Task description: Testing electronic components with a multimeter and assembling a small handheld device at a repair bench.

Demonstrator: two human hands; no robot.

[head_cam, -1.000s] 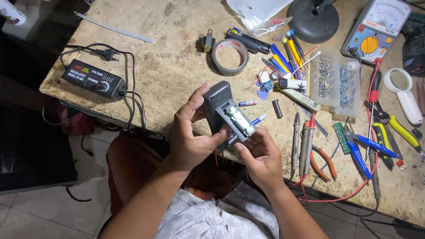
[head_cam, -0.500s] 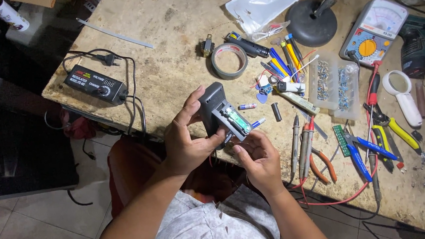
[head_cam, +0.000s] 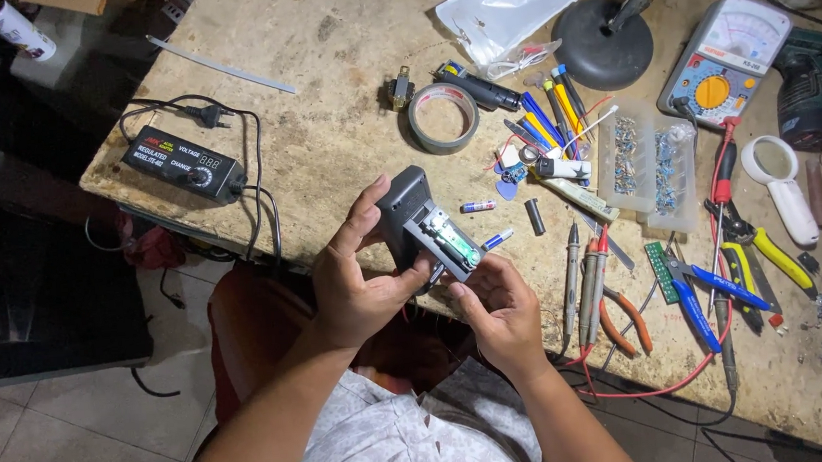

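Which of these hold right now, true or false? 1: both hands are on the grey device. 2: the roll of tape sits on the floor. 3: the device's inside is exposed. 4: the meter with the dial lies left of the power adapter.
1. True: the left hand grips the grey device and the right hand touches its lower end.
2. False: the roll of tape lies on the workbench.
3. True: an open side shows parts inside.
4. False: the meter lies far right of the power adapter.
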